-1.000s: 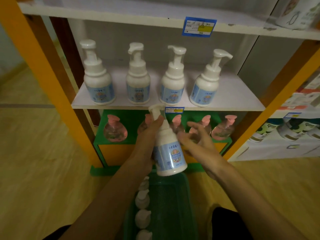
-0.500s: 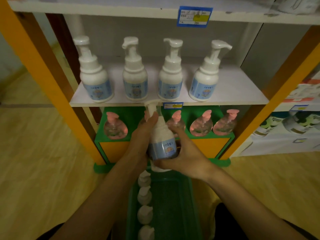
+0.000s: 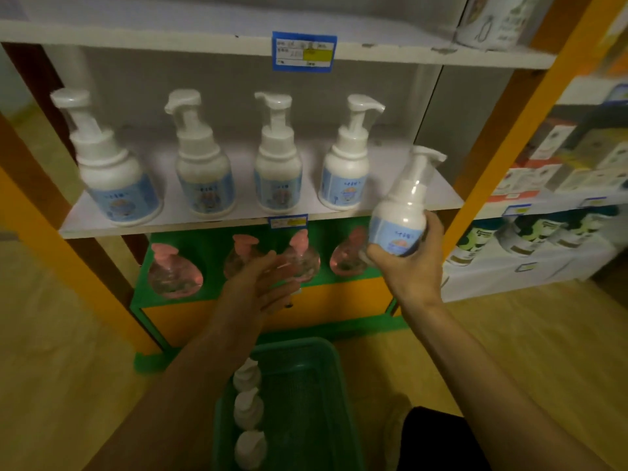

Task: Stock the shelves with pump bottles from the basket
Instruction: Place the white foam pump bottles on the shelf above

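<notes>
I am carrying a white pump bottle [image 3: 402, 212], gripped around its body by my right hand [image 3: 413, 263], toward the free right end of the middle shelf [image 3: 424, 195], my left hand [image 3: 268, 283] hanging empty with fingers relaxed, and next I judge it needs standing upright beside the fourth shelved bottle [image 3: 346, 164].

The right hand [image 3: 413, 266] grips a white pump bottle [image 3: 402, 212], tilted, at the right end of the white shelf [image 3: 438, 193], just beside a row of four matching bottles [image 3: 277, 164]. The left hand [image 3: 268, 283] hangs with fingers straight, holding nothing, above the green basket [image 3: 306, 396], where more pump tops [image 3: 248, 407] line its left side.
</notes>
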